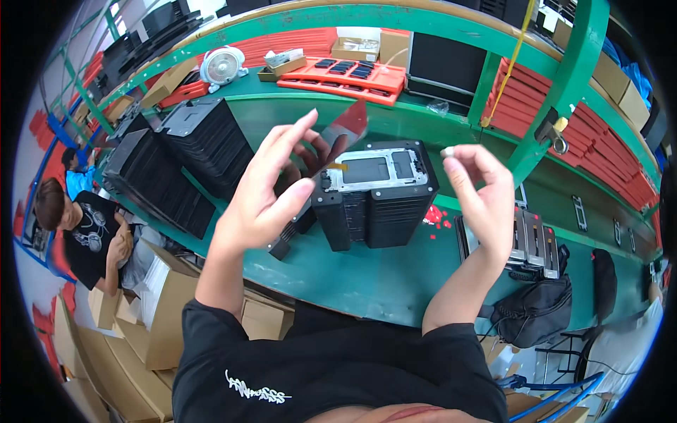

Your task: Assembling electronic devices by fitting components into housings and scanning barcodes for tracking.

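My left hand [264, 187] grips a thin dark panel [340, 141] with a reddish glossy face and a short amber flex strip, tilted up above the work. Below it, a silver phone-like metal frame [390, 169] lies flat on top of a stack of black trays [391, 220]. My right hand [483, 187] is raised just right of the stack, thumb and forefinger pinched together. Something small and whitish shows at its fingertip, too small to identify. Small red pieces [437, 217] lie on the green bench right of the stack.
Taller stacks of black trays [204, 137] stand on the left. Several metal frames [532, 243] and a black bag [536, 310] are at right. Farther back are a fan [222, 65], a red tray [338, 81] and a green post [560, 92]. Another person [99, 233] sits at left.
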{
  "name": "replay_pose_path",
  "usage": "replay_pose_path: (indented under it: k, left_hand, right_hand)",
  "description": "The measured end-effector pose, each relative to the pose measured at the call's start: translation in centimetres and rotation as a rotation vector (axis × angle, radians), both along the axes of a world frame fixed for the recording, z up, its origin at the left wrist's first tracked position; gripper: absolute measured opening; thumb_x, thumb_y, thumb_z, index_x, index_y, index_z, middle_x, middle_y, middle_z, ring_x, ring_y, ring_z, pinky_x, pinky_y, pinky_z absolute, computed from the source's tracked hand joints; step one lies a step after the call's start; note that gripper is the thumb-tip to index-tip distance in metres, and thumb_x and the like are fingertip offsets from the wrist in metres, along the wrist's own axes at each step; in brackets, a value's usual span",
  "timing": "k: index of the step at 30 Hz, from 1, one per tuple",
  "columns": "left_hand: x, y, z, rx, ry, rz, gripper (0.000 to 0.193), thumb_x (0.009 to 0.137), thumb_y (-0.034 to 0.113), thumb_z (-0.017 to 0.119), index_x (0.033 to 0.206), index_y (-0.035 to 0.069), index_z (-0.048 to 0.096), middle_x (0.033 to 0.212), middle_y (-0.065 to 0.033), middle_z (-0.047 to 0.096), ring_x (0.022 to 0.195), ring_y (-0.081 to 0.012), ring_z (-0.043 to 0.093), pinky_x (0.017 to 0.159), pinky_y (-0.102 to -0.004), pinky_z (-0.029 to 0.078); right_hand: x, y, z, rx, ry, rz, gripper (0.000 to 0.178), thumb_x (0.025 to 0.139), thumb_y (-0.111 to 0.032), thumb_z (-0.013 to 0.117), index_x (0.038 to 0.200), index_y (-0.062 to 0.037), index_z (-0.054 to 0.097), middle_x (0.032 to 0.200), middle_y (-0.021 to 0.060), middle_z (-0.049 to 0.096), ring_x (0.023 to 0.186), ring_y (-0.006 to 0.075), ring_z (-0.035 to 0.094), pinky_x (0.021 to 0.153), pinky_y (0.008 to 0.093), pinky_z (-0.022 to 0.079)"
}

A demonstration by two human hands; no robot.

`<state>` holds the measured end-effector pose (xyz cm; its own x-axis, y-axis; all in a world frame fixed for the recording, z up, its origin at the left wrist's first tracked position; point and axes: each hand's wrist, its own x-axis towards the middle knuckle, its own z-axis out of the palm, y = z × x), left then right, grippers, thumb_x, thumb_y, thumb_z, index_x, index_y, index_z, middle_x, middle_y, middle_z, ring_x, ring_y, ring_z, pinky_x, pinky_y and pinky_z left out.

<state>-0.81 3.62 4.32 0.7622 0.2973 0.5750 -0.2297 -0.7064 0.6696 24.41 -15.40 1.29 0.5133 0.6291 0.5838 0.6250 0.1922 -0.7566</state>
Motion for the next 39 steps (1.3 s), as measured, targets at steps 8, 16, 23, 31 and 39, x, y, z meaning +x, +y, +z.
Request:
replay_pose_path:
  k: [8, 16, 23, 31, 39]
  left_hand:
    - [5.6, 2.8, -1.5, 0.207, 0.251, 0.119, 0.095, 0.084, 0.026, 0.080, 0.161, 0.003, 0.029, 0.122, -0.0155, 0.060, 0.116, -0.0271, 0.056, 0.101, -0.0385, 0.048]
    - [9.8, 1.0, -1.3, 0.377, 0.330, 0.126, 0.094, 0.084, 0.031, 0.081, 0.158, 0.003, 0.030, 0.121, -0.0188, 0.061, 0.113, -0.0327, 0.056, 0.105, -0.0424, 0.047]
    - [9.3, 0.7, -1.0, 0.424, 0.340, 0.139, 0.097, 0.077, 0.024, 0.084, 0.157, 0.005, 0.033, 0.125, -0.0166, 0.061, 0.123, -0.0314, 0.057, 0.110, -0.0411, 0.043]
    - [8.7, 1.6, -2.0, 0.424, 0.260, 0.108, 0.094, 0.076, 0.031, 0.084, 0.153, 0.005, 0.037, 0.116, -0.0177, 0.063, 0.108, -0.0337, 0.055, 0.104, -0.0438, 0.045]
    - [8.3, 1.2, -1.5, 0.400, 0.316, 0.114, 0.092, 0.076, 0.031, 0.084, 0.152, 0.006, 0.039, 0.115, -0.0169, 0.063, 0.109, -0.0347, 0.057, 0.109, -0.0439, 0.043]
  right_hand:
    - [3.3, 1.6, -0.4, -0.163, 0.077, -0.064, 0.022, 0.102, -0.020, 0.067, 0.103, 0.0021, 0.069, 0.086, -0.0003, 0.068, 0.078, 0.0053, 0.059, 0.072, 0.0227, 0.048]
    - [4.8, 2.9, -2.7, -0.242, 0.183, 0.031, 0.044, 0.106, -0.039, 0.058, 0.107, 0.0040, 0.070, 0.089, 0.0065, 0.070, 0.079, 0.0109, 0.061, 0.071, 0.0288, 0.050]
    - [5.6, 3.4, -4.3, -0.427, 0.079, 0.183, 0.047, 0.104, -0.038, 0.061, 0.114, 0.0069, 0.069, 0.096, 0.0098, 0.072, 0.086, 0.0122, 0.064, 0.079, 0.0298, 0.052]
    - [4.8, 3.5, -3.6, -0.442, 0.129, 0.212, 0.044, 0.099, -0.032, 0.067, 0.113, 0.0101, 0.068, 0.092, 0.0085, 0.071, 0.085, 0.0114, 0.062, 0.080, 0.0308, 0.052]
    - [4.0, 3.5, -3.5, -0.434, 0.143, 0.177, 0.039, 0.098, -0.028, 0.068, 0.107, 0.0104, 0.069, 0.085, 0.0062, 0.068, 0.080, 0.0100, 0.059, 0.076, 0.0290, 0.051]
